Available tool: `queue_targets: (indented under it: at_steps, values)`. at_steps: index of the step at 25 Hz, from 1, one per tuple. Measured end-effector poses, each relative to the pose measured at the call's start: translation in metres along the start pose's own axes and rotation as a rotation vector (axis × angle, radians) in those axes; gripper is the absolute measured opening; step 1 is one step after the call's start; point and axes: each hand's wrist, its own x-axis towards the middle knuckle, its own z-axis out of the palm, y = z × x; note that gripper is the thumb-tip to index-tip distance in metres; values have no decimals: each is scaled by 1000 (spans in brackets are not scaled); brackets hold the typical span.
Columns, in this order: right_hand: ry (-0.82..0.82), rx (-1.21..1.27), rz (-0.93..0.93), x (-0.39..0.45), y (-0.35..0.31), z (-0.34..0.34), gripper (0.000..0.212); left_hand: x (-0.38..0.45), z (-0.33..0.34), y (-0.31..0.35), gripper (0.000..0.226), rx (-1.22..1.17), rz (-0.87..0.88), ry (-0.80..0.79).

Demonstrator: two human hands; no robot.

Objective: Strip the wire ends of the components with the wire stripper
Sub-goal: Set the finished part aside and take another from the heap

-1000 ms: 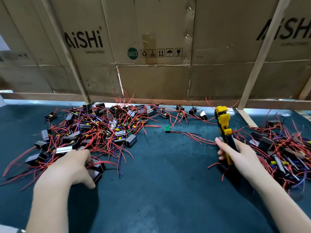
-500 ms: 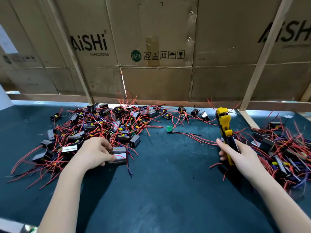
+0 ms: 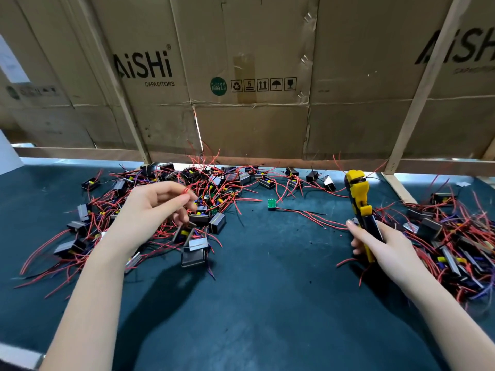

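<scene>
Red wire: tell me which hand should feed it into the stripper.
Left. The left hand already pinches the red wire; the right hand grips the wire stripper upright.

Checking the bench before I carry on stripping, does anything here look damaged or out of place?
One thing: a small green circuit board lies alone on the dark mat, bare, while the other components sit in black housings in the two piles. Behind, the brown cardboard wall has a torn seam showing light.

Right pile (image 3: 460, 236) cut off rightward
</scene>
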Motion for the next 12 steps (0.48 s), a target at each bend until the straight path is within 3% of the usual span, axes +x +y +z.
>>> queue_targets:
  at_steps: [3,8,12]
  values:
    - [2,-5,-3,-1,-1,0,38,9,20,21,15,-144,26,-143]
    - [-8,-2,-7,-4,-2,1,46,33,102,13,22,-80,-78,-486]
    - [63,-148,-97,-3,4,3,43,31,148,-16,19,-157,-172,-485]
